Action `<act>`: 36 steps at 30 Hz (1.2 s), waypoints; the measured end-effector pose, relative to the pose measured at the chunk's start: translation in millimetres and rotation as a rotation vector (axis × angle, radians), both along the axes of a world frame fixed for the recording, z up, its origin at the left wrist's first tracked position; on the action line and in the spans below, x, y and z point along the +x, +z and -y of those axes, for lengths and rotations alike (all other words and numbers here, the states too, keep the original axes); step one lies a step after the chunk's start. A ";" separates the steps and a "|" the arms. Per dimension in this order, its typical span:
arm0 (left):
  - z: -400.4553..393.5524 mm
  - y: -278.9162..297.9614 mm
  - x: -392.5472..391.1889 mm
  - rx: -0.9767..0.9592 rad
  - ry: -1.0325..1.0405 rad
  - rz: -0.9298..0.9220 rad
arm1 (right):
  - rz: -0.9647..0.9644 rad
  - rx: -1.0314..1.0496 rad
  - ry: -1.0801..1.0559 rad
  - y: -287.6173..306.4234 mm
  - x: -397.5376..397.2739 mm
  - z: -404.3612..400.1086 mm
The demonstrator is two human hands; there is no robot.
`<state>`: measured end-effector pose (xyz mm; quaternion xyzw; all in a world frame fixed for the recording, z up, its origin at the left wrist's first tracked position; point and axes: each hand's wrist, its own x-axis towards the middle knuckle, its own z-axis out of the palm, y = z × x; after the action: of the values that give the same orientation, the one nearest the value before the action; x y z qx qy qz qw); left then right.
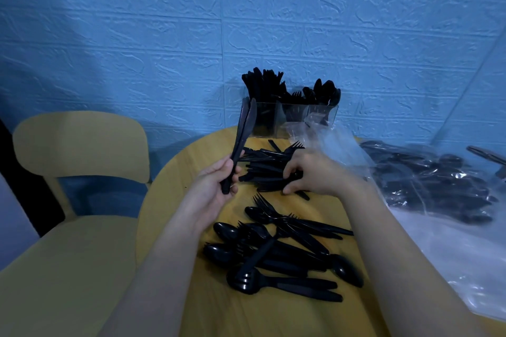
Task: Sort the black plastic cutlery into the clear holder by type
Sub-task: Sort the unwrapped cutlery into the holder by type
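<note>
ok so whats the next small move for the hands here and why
Probably the right hand lifts one more black plastic knife from the far pile: its fingers already curl on that pile, while the left hand holds gathered knives upright.

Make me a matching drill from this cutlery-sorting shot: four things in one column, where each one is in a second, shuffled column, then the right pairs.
Things
1. knives
2. clear holder
3. chair
4. plastic bag of cutlery

Places
A. beside the table, on the person's left
B. gripped upright in the left hand
C. at the far edge of the table, by the blue wall
D. lying to the right of the right hand

Pairs: 1-B, 2-C, 3-A, 4-D
</note>
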<state>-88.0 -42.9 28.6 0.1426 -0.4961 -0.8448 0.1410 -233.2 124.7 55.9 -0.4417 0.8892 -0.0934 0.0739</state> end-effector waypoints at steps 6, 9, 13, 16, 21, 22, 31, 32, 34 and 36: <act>3.3 -2.0 -1.1 0.013 0.027 0.015 | -0.294 0.033 0.107 -12.0 1.8 4.3; 2.9 -2.6 -1.2 0.012 0.031 0.019 | -0.391 0.024 0.163 -14.2 4.3 6.6; 1.3 -1.1 -1.3 0.009 0.038 0.019 | -0.465 -0.022 0.201 -18.1 5.5 10.5; 0.1 -0.9 -1.0 0.003 0.041 0.018 | -0.561 -0.059 0.228 -25.5 8.5 15.4; 1.0 -1.7 -1.1 0.002 0.044 0.022 | -0.523 -0.146 0.184 -21.4 5.9 11.9; 1.0 -1.5 -1.1 0.004 0.045 0.021 | -0.517 -0.169 0.175 -19.1 4.9 10.3; 1.8 -1.3 -1.1 0.028 0.070 0.006 | 0.050 -0.581 -0.115 22.6 12.9 3.1; 1.7 -1.5 -1.4 0.028 0.070 0.006 | 0.136 -0.659 -0.143 26.2 12.9 1.2; 1.4 -1.4 -1.1 0.027 0.073 0.008 | 0.321 -0.767 -0.195 30.9 10.9 -3.3; 1.4 -1.5 -1.1 0.028 0.082 0.009 | 0.508 -0.820 -0.200 34.0 10.4 -7.2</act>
<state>-89.1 -44.3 27.1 0.1688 -0.4786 -0.8445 0.1711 -222.8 131.9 89.9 -0.3099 0.7712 -0.5472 0.0993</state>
